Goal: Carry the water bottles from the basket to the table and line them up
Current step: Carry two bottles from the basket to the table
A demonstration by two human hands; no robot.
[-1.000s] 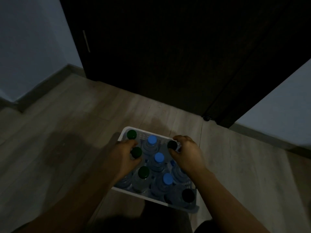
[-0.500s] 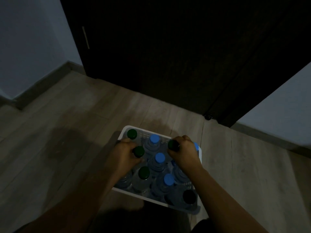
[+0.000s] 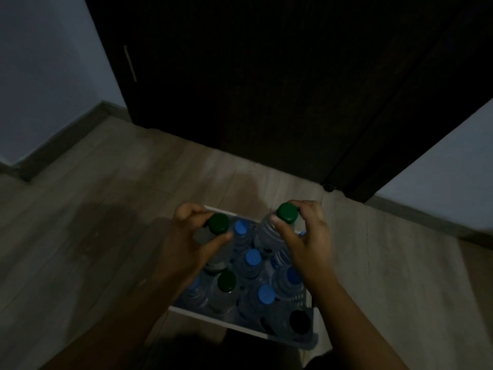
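Dim light is lying over a wooden floor [image 3: 80, 236], where a white basket [image 3: 221, 323] is sitting packed tight with upright bottles [image 3: 252, 257]. Two green-topped ones are standing higher than the rest. The left grip [image 3: 184, 249] is pinching the left bottle [image 3: 218, 223] at the neck, thumb on the near side and fingers curled over the far side. The right grip [image 3: 309, 244] is holding the right bottle [image 3: 286, 212] the same way. Whether their bases are clear of the basket I cannot tell, since the hands are hiding them.

Both bottles are looking full to me, so I am judging them heavy for a neck pinch. The clear walls are likely thin and soft enough to dent. The ridged neck is probably the stiffest hold, though a wrap lower round the body would be surer for the walk.

Neighbouring bottles are crowding both from the near side, and the far rim is running just behind them, so a straight upward pull is looking safest. Open floor is stretching to either side. A dark door [image 3: 266, 89] is standing just beyond the basket and a pale wall [image 3: 440, 169] is closing the right. No table is showing.
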